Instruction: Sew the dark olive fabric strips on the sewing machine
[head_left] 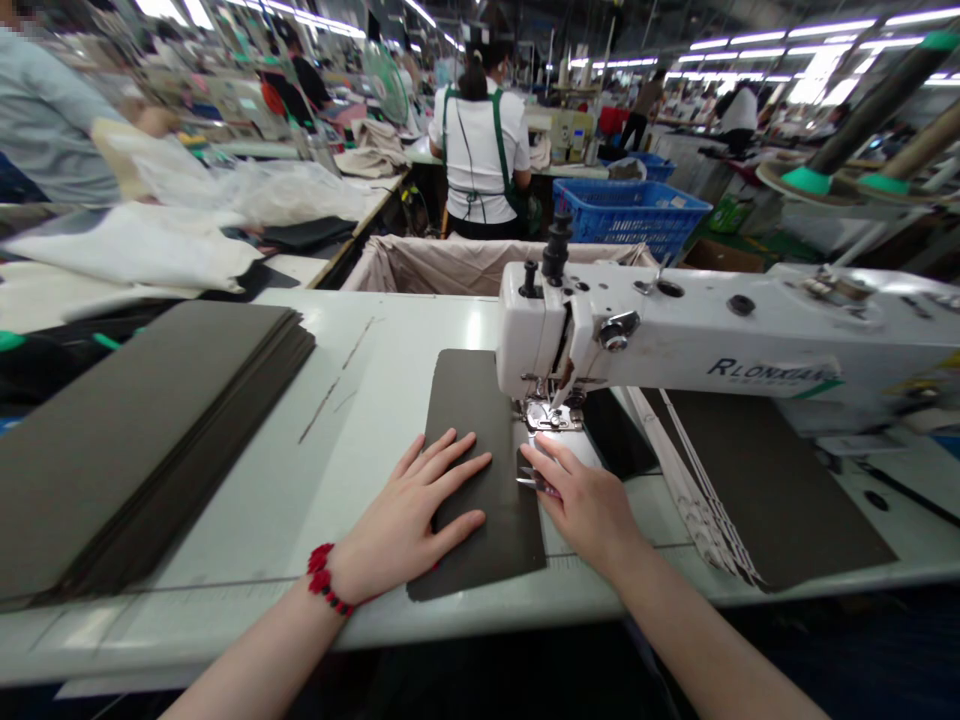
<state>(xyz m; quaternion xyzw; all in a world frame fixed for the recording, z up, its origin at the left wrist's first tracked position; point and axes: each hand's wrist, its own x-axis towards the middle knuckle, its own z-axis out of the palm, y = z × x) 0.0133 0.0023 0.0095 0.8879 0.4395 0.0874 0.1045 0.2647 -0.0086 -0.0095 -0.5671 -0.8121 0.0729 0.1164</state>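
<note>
A dark fabric piece (472, 420) lies on the pale sewing table (360, 400), running under the presser foot (553, 415) of a white sewing machine (720, 340). My left hand (409, 520) rests flat on the fabric with fingers spread; a red bead bracelet circles its wrist. My right hand (585, 500) sits at the fabric's right edge just in front of the presser foot. Its fingers are pinched on a small metal tool (531, 480), probably thread snips.
A tall stack of dark fabric pieces (142, 430) lies at the left. More dark pieces and white strips (697, 490) lie under the machine arm. Behind the table are a cloth-lined bin (457, 265), a blue basket (626, 212) and other people at work.
</note>
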